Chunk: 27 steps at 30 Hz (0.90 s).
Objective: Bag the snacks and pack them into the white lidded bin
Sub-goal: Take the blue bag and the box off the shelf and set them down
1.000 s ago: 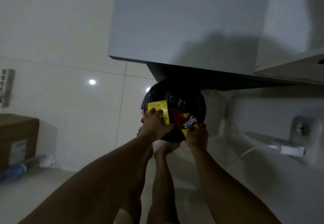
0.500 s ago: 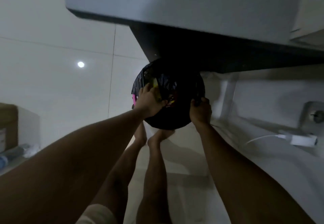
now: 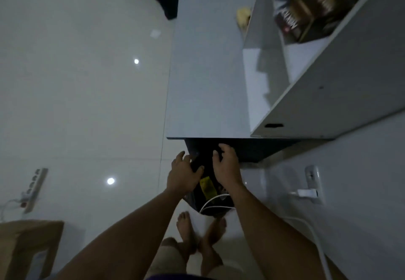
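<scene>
Black plastic of the bag (image 3: pixel 210 200) hung between the person's two forearms, just below the near edge of the white bench (image 3: pixel 208 82). The left hand (image 3: pixel 183 176) was closed on the bag's upper left part, thumb over the dark film. The right hand (image 3: pixel 226 165) gripped the upper right part with curled fingers, its fingertips reaching under the bench's edge. A yellow snack packet (image 3: pixel 207 186) showed in the bag between the two wrists, and a white cable (image 3: pixel 213 203) curved across the bag below it. Bare feet (image 3: pixel 197 231) stood on the glossy white floor (image 3: pixel 76 104) beneath the bag. On the right a white shelf unit (image 3: pixel 328 93) held dark boxes (image 3: pixel 306 14), too blurred to read. A power strip (image 3: pixel 35 188) lay on the floor at the left, near a cardboard box (image 3: pixel 24 246). A charger (image 3: pixel 306 193) was plugged in at the right.
</scene>
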### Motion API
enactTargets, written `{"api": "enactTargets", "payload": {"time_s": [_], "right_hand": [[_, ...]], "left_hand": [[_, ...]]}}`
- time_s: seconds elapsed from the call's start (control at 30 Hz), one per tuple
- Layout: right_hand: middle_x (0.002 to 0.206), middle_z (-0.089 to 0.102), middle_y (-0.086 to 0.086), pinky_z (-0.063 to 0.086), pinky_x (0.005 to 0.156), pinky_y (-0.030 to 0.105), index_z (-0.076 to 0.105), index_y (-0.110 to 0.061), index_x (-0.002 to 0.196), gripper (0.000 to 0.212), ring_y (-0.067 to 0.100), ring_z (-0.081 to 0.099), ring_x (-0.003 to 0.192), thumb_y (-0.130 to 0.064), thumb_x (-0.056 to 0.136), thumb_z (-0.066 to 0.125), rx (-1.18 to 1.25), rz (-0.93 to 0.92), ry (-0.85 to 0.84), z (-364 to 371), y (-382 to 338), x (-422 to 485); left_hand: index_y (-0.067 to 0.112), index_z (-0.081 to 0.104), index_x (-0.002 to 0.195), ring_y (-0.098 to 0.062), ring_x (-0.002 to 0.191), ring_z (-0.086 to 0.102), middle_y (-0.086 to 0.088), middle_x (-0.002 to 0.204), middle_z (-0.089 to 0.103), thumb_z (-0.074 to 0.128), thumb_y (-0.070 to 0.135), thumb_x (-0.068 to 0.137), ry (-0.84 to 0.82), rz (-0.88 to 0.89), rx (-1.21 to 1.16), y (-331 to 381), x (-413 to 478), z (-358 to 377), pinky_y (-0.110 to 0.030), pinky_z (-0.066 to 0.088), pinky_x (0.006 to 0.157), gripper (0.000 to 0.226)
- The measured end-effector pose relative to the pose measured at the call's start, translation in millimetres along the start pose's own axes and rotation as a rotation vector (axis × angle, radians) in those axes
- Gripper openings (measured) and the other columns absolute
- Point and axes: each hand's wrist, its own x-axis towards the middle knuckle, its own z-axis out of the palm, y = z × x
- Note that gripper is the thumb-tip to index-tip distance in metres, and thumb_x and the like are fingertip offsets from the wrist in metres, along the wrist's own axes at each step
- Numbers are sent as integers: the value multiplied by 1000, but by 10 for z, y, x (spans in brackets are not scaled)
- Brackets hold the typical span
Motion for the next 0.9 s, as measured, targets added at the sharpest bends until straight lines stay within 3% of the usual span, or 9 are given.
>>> {"api": "enactTargets", "payload": {"time_s": [0.17, 0.43, 0.6, 0.7, 0.8, 0.83, 0.9], "right_hand": [[144, 44, 3, 40, 99, 28, 45, -16, 140, 41, 20, 50, 126, -30, 102, 47, 46, -175, 24, -376, -867, -62], [146, 42, 0, 41, 102, 30, 42, -19, 142, 44, 18, 48, 130, -33, 101, 48, 42, -410, 220, -953, -2138, 223], [143, 46, 2, 44, 104, 35, 46, -20, 138, 41, 19, 48, 128, -33, 100, 50, 44, -531, 440, -1202, -2848, 470], [144, 45, 2, 43, 94, 25, 46, -21, 139, 42, 18, 47, 128, -33, 99, 52, 61, -501, 567, -1349, -3279, 699], [145, 43, 4, 36, 76, -4, 47, -17, 138, 40, 20, 44, 131, -28, 101, 51, 103, -409, 714, -1509, -3599, 867], [146, 43, 5, 35, 69, -6, 47, -16, 139, 39, 20, 45, 130, -27, 101, 50, 107, -378, 765, -1562, -3661, 891], [146, 42, 5, 41, 77, 7, 46, -16, 140, 41, 20, 49, 127, -28, 101, 50, 107, -317, 863, -1673, -3747, 896]], "left_hand": [[17, 45, 141, -30, 141, 32, -10, 155, 31, 62, 47, 88, 168, 121, -2, 259, -118, -755, -48, 40, 107, 64], [14, 44, 142, -31, 139, 34, -10, 156, 29, 59, 44, 92, 402, 302, -61, 974, 404, -2143, -48, 40, 105, 61], [13, 45, 141, -31, 138, 35, -11, 154, 32, 56, 41, 94, 459, 488, -120, 1591, 1043, -2806, -46, 38, 105, 55], [12, 46, 140, -30, 138, 36, -12, 153, 33, 56, 39, 94, 431, 636, -148, 1911, 1452, -3118, -44, 36, 107, 55], [11, 44, 141, -30, 136, 37, -13, 152, 35, 57, 39, 94, 363, 770, -126, 2159, 1787, -3372, -42, 35, 107, 56], [11, 44, 142, -30, 136, 38, -13, 151, 36, 57, 39, 94, 337, 810, -112, 2239, 1868, -3437, -42, 35, 108, 57], [12, 43, 142, -29, 134, 40, -11, 149, 39, 57, 40, 93, 284, 882, -90, 2402, 1980, -3543, -42, 36, 107, 58]]}}
